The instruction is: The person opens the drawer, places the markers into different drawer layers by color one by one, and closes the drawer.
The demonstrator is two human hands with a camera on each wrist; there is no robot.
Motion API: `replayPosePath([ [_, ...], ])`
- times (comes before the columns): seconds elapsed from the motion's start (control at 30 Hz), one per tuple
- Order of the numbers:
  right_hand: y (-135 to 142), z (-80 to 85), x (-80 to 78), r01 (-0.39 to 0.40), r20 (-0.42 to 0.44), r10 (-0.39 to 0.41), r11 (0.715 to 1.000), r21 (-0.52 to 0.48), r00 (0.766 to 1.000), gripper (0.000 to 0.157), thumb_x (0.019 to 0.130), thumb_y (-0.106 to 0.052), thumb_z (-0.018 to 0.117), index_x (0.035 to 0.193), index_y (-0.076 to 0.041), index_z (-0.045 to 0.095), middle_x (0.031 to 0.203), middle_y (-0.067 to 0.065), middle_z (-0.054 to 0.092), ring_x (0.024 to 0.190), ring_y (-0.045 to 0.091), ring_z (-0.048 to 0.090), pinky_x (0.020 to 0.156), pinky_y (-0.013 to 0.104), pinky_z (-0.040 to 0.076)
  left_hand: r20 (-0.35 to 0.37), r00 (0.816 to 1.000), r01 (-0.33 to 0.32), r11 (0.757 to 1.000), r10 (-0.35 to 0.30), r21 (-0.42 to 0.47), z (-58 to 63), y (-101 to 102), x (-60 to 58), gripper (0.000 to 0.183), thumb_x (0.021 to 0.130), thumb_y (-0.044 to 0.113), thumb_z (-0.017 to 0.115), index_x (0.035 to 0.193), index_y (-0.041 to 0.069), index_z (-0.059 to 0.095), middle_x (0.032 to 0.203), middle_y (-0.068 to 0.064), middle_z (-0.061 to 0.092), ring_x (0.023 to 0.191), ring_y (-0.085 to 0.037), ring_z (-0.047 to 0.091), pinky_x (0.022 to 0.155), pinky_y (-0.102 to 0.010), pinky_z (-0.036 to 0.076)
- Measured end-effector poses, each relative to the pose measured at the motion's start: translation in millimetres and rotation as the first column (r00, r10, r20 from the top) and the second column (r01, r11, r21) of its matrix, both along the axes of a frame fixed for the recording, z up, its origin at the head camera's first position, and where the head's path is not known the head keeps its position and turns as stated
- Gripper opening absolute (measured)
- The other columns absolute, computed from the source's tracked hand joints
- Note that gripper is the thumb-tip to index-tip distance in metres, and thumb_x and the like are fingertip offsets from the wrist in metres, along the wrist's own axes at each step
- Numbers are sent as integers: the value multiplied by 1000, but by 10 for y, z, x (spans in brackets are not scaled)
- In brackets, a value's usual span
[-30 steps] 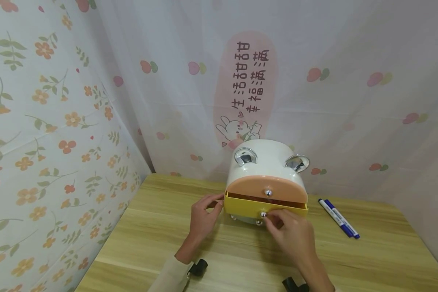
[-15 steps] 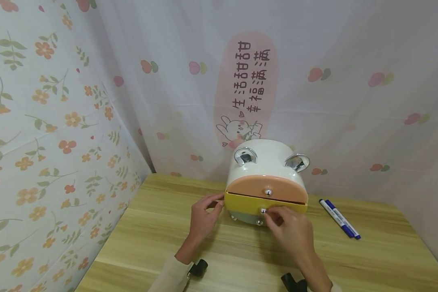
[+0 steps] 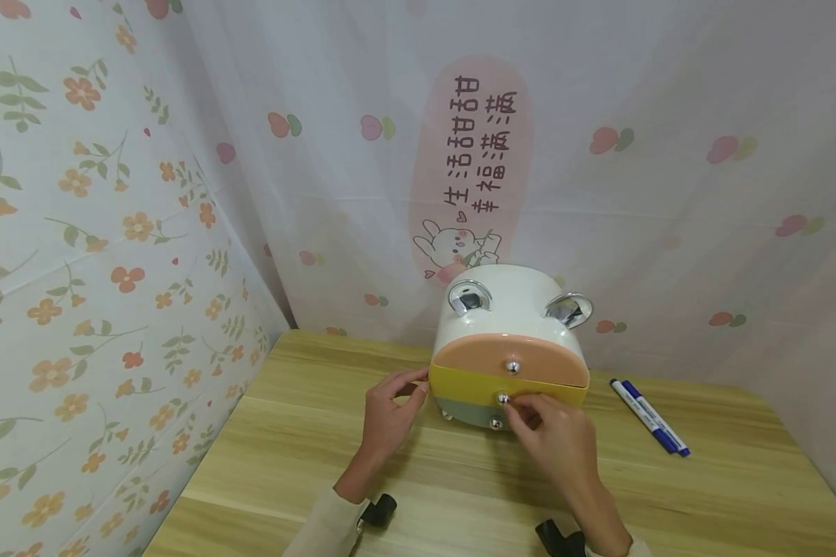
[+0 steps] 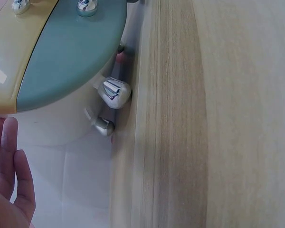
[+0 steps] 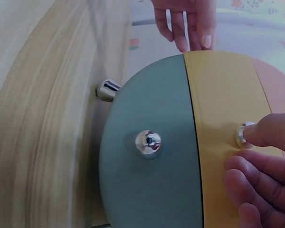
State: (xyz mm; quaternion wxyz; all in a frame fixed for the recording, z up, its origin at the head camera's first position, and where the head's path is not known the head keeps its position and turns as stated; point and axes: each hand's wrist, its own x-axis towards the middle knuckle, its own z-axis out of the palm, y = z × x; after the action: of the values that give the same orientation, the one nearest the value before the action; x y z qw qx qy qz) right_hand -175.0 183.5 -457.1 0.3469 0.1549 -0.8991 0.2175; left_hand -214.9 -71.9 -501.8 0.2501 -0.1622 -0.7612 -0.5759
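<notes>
A small white storage box (image 3: 505,298) with rounded sides and shiny silver ears stands on the table. Its front has an orange top drawer (image 3: 484,356), a yellow middle drawer (image 3: 463,384) and a grey-green bottom drawer (image 5: 147,104). The yellow drawer sits flush with the front. My right hand (image 3: 557,437) holds the silver knob (image 3: 503,398) of that drawer by its fingertips, other fingers curled beneath. At the box's left side, my left hand (image 3: 390,414) has its fingers extended, fingertips right at the edge of the yellow drawer.
Two blue-and-white marker pens (image 3: 649,418) lie side by side on the wooden table (image 3: 306,433), right of the box. Behind the box hangs a patterned curtain (image 3: 348,178). Short silver feet (image 4: 115,92) lift the box off the tabletop.
The yellow drawer has slid in from partly pulled out to flush, my right hand moving inward with its knob. My left hand has stayed at the box's side.
</notes>
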Motion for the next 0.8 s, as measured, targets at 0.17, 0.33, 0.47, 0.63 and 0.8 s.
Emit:
replayPosePath([
  [0.17, 14, -45, 8, 14, 24, -14, 1000, 17, 1000, 15, 78, -29, 81, 74, -16, 74, 64, -11, 62, 54, 2, 53, 48, 22, 42, -10, 1000, 7, 1000, -7, 13, 4, 10, 4, 24, 92, 13, 70, 114, 22, 74, 103, 10, 71, 82, -17, 70, 76, -34, 57],
  [0.33, 46, -138, 15, 36, 99, -42, 998, 57, 994, 13, 77, -28, 81, 75, -17, 74, 64, -12, 61, 56, 3, 52, 51, 25, 42, -4, 1000, -1, 1000, 1, 7, 14, 12, 9, 25, 92, 12, 70, 113, 24, 74, 103, 11, 70, 83, -15, 70, 77, -32, 57],
  [0.47, 58, -231, 31, 42, 211, -61, 995, 94, 976, 12, 78, -27, 81, 76, -18, 73, 65, -13, 59, 58, 4, 51, 53, 27, 43, -5, 1000, -4, 1000, 4, -2, 28, 12, 11, 25, 92, 12, 69, 114, 24, 74, 103, 13, 70, 83, -9, 69, 77, -31, 57],
  [0.63, 48, -350, 45, 43, 313, -50, 999, 27, 948, 12, 78, -28, 82, 73, -22, 74, 61, -17, 57, 55, 2, 49, 51, 27, 42, -9, 1000, -3, 1000, 3, -2, 36, 15, 14, 25, 93, 11, 69, 114, 23, 74, 103, 11, 70, 84, -7, 68, 77, -32, 57],
  [0.8, 27, -451, 51, 60, 519, 68, 972, -228, 852, 17, 86, -32, 76, 73, -21, 75, 59, -14, 60, 52, 4, 54, 50, 25, 45, -1, 1000, -1, 1000, 1, 2, 37, 15, 25, 24, 93, 12, 68, 114, 23, 74, 103, 9, 71, 83, -8, 68, 77, -34, 57],
])
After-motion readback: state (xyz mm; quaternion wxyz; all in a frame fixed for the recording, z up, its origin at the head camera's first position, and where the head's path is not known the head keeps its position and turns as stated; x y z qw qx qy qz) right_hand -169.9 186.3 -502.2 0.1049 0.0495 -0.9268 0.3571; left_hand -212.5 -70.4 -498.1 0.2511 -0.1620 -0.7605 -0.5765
